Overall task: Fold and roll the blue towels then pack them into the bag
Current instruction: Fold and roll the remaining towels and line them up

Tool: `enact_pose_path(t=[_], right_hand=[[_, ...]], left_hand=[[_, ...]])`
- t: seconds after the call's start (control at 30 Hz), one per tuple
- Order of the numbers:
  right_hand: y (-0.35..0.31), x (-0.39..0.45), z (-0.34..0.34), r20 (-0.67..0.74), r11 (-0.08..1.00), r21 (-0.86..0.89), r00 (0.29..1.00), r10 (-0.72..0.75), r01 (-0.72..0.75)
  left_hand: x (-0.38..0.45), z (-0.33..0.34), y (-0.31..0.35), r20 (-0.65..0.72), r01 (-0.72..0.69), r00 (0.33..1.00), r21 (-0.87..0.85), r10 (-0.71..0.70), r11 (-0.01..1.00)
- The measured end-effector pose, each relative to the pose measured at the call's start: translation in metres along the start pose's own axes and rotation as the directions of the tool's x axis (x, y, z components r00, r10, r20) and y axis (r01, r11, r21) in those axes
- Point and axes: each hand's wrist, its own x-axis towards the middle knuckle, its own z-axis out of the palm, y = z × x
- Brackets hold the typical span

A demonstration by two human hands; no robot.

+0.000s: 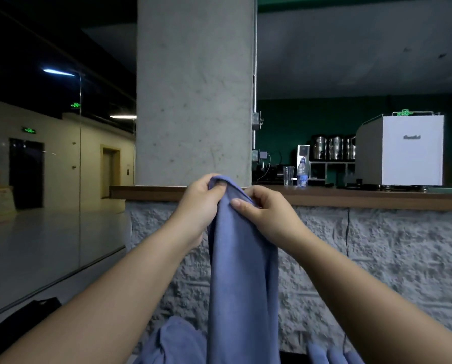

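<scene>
- I saw the left hand (202,203) gripping the top edge of a blue towel (242,279), fingers curled round the fabric.
- The right hand (265,211) pinched that same edge just beside it, thumb pressed on the cloth.
- The towel hung straight down between both forearms, before the stone counter (377,232).
- More blue towels (177,342) lay bunched near the bottom.

Concrete pillar (194,90) behind wooden counter (351,197) — green wall (311,119), dim corridor
</scene>
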Motion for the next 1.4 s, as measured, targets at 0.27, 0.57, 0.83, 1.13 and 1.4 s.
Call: enact_pose_path(t=[0.27, 0.57, 0.83, 1.13, 1.4], right_hand=[[0.014, 0.019, -0.047, -0.137, 0.959, -0.228, 0.981, 0.139, -0.168], [0.062, -0.018, -0.077, -0.103, 0.829, -0.003, 0.825, 0.556, -0.559], [0.037, -0.006, -0.044, -0.04, 0.812, 0.233, 0.829, 0.558, -0.536], [-0.017, -0.009, -0.021, 0.142, 0.863, 0.437, 0.967, 0.212, -0.254], [-0.007, -0.015, -0.016, -0.034, 0.985, -0.171, 0.999, 0.021, -0.027]], left_hand=[[0.03, -0.022, 0.05, -0.303, -0.121, 0.952, -0.229, 0.047, 0.966], [0.024, -0.07, 0.049, -0.265, 0.065, 0.96, -0.116, -0.094, 0.991], [0.007, -0.038, 0.028, -0.105, 0.036, 0.994, 0.128, -0.022, 0.991], [-0.012, 0.0, 0.016, 0.383, -0.352, 0.915, 0.594, 0.13, 0.723], [-0.007, -0.013, 0.024, 0.307, -0.35, 0.935, 0.727, 0.175, 0.591]])
